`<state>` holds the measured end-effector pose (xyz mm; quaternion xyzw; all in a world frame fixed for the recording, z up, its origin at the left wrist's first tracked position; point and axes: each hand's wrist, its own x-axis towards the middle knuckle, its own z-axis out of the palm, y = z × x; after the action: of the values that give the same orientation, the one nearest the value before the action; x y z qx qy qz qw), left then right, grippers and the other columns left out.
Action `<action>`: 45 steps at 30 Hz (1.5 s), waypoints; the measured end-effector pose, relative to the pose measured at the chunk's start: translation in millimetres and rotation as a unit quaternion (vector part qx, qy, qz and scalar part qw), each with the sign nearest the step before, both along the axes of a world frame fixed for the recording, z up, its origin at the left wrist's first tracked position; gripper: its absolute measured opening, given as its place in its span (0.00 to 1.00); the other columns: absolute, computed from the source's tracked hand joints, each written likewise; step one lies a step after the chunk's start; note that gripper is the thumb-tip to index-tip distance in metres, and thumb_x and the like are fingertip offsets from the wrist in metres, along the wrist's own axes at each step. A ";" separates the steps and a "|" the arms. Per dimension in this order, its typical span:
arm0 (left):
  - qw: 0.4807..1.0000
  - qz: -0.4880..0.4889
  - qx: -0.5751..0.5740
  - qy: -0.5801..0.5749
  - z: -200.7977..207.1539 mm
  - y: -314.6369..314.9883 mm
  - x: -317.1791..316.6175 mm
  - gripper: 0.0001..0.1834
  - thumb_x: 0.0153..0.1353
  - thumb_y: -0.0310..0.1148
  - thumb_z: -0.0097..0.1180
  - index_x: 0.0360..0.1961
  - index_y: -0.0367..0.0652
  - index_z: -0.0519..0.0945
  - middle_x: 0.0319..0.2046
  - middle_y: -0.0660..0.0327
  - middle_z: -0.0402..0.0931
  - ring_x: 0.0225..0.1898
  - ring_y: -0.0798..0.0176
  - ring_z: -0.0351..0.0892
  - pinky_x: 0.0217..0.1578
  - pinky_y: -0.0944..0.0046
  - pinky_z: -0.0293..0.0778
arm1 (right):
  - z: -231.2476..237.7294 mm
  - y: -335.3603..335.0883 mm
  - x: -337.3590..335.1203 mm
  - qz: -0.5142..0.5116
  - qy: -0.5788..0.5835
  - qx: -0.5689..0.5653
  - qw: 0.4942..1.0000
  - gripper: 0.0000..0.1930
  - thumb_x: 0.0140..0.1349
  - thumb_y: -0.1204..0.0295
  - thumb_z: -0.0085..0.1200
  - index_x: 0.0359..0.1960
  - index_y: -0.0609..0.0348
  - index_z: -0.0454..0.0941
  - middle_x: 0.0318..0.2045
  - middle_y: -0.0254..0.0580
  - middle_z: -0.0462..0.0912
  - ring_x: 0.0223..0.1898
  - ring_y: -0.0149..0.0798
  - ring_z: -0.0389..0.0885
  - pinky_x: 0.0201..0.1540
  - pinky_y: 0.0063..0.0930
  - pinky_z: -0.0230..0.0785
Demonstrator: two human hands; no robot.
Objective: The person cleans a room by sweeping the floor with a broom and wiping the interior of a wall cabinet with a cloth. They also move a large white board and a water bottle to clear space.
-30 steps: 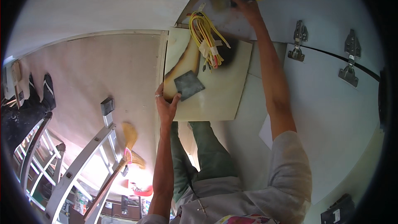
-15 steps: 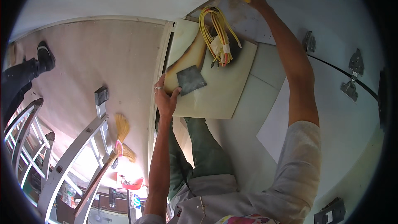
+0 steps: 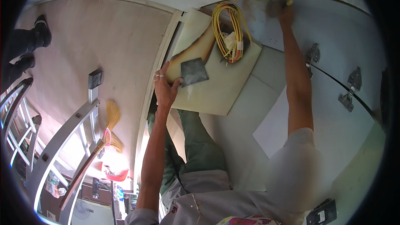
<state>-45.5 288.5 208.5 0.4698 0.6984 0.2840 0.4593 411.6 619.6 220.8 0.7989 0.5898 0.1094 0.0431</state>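
My left hand (image 3: 166,91) is closed on the left edge of a pale board (image 3: 212,96) with a brown and black scorch mark. Its thumb rests on top, by the corner of a dark square sheet (image 3: 194,72) lying there. A bundle of yellow wires (image 3: 216,18), bound with whitish tape, lies at the board's far end. My right arm stretches far ahead along a grey panel. My right hand (image 3: 286,17), smeared by motion, is closed around a small tool with a yellow end (image 3: 289,2); the tool's dark working part is too blurred to make out.
Metal hinges (image 3: 313,53) sit on the panel at right. Beyond the left ledge, lower down, are an aluminium ladder (image 3: 62,135), a straw broom (image 3: 112,116) and a red tray (image 3: 114,176). Another person's legs (image 3: 25,43) show at far left. A black device (image 3: 323,212) lies lower right.
My right hand has swept to the right along the far panel with the tool. My left hand keeps its place on the board's edge. The whole view has shifted a little.
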 end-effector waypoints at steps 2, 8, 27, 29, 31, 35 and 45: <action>0.999 -0.008 0.031 0.030 -3.1 2.1 1.2 0.41 0.42 0.27 0.68 0.60 0.45 0.65 0.46 0.50 0.70 0.48 0.46 0.70 0.48 0.53 0.68 | -10.9 1.2 -7.8 0.048 0.080 0.064 0.994 0.19 0.56 0.54 0.54 0.41 0.53 0.80 0.36 0.49 0.83 0.40 0.51 0.81 0.39 0.38 0.72; 1.000 0.013 0.019 0.015 -1.2 -2.1 -0.4 0.42 0.42 0.27 0.69 0.61 0.47 0.64 0.47 0.50 0.71 0.49 0.46 0.69 0.49 0.52 0.67 | 14.9 -24.6 -24.6 0.125 0.221 0.120 0.960 0.16 0.56 0.59 0.55 0.42 0.52 0.80 0.36 0.45 0.83 0.39 0.46 0.81 0.41 0.36 0.71; 0.983 -0.173 -0.015 0.066 26.6 36.1 -6.6 0.49 0.39 0.29 0.70 0.64 0.57 0.58 0.61 0.52 0.55 0.59 0.43 0.60 0.56 0.47 0.63 | -50.5 11.5 18.9 0.175 0.323 0.273 0.889 0.15 0.55 0.61 0.58 0.39 0.58 0.79 0.33 0.42 0.83 0.36 0.45 0.81 0.41 0.34 0.70; 0.983 -0.160 -0.021 0.083 22.9 31.0 -9.4 0.47 0.39 0.30 0.71 0.63 0.58 0.60 0.62 0.52 0.53 0.61 0.43 0.58 0.57 0.47 0.62 | -15.4 -2.2 -56.4 0.106 0.338 0.184 0.917 0.15 0.56 0.61 0.58 0.39 0.60 0.79 0.32 0.43 0.83 0.35 0.43 0.81 0.40 0.33 0.70; 0.980 -0.176 -0.007 0.088 21.1 31.1 -8.4 0.45 0.39 0.30 0.70 0.60 0.58 0.63 0.62 0.53 0.53 0.62 0.44 0.57 0.57 0.47 0.61 | -0.5 -16.4 -54.7 0.109 0.310 0.174 0.928 0.15 0.56 0.62 0.59 0.38 0.60 0.79 0.31 0.43 0.83 0.34 0.40 0.80 0.40 0.32 0.70; 0.977 -0.187 0.003 0.105 22.2 31.8 -1.3 0.39 0.39 0.30 0.70 0.56 0.57 0.67 0.62 0.54 0.54 0.62 0.46 0.57 0.57 0.49 0.61 | -33.9 -14.8 -28.2 0.193 0.303 0.254 0.898 0.14 0.57 0.63 0.58 0.39 0.61 0.79 0.32 0.42 0.82 0.34 0.38 0.80 0.39 0.32 0.70; 0.992 -0.111 -0.039 0.053 14.4 30.9 -16.1 0.40 0.38 0.27 0.70 0.55 0.50 0.66 0.60 0.55 0.58 0.54 0.42 0.65 0.52 0.48 0.66 | -34.0 -15.0 -7.0 0.164 0.438 0.210 0.859 0.13 0.58 0.69 0.56 0.43 0.60 0.77 0.38 0.44 0.82 0.41 0.35 0.80 0.46 0.27 0.68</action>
<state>-61.7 319.4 222.8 0.5409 0.6754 0.1786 0.4683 404.6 604.6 186.8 0.6462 0.6333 -0.1256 -0.4069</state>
